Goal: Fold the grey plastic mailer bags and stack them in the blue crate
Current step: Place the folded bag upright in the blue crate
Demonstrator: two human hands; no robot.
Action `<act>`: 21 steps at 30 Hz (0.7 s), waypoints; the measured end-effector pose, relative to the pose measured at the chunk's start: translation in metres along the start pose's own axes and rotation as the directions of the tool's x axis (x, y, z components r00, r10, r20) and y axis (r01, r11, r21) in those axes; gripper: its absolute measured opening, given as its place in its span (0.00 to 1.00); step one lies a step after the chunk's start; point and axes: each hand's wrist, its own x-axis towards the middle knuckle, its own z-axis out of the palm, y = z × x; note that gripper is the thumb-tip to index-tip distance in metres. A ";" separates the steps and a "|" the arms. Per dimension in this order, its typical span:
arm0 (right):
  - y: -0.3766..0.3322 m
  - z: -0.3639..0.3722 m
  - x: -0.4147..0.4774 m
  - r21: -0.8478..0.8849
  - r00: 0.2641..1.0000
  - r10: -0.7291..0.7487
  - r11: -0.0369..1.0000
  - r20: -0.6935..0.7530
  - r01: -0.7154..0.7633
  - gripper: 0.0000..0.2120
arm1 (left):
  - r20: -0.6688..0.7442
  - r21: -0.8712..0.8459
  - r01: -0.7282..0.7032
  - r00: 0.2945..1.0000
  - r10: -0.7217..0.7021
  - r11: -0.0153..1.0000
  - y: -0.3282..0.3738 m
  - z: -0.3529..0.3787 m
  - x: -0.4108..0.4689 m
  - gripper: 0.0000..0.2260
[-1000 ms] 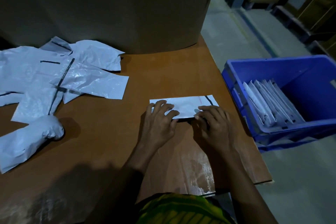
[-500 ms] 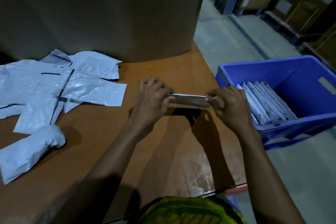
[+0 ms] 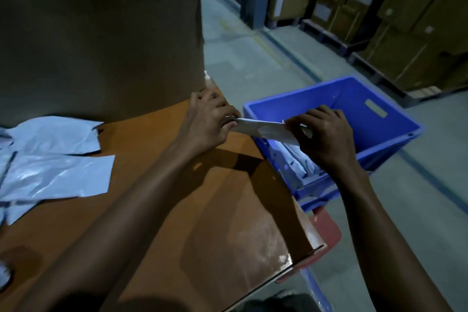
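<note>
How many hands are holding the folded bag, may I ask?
2: the left hand pinches the bag at one end, over the table; the right hand grips the other, over the blue crate.

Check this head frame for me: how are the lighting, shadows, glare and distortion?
Head view: dim overall; the folded mailer casts a hard shadow on the table; a pale glare patch sits near its front corner; the loose mailers shine; the wide-angle lens bends the cardboard box along its bottom edge.
</note>
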 end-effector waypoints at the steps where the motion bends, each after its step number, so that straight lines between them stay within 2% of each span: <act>1: 0.012 -0.005 -0.004 -0.009 0.999 0.034 0.999 -0.014 -0.034 0.03 | -0.004 0.001 -0.021 1.000 0.021 1.000 0.007 0.010 0.014 0.08; 13: 0.174 -0.015 -0.026 -0.142 0.972 0.227 0.962 -0.069 -0.234 0.03 | -0.027 -0.035 -0.190 0.982 0.189 0.981 0.102 0.143 0.172 0.04; 18: 0.234 0.003 -0.038 -0.185 0.945 0.328 0.929 0.014 -0.320 0.04 | 0.090 -0.047 -0.224 0.970 0.227 0.973 0.127 0.213 0.216 0.04; 21: 0.249 0.018 -0.041 -0.288 0.880 0.448 0.873 0.157 -0.393 0.06 | 0.164 -0.053 -0.273 0.946 0.278 0.961 0.135 0.259 0.228 0.06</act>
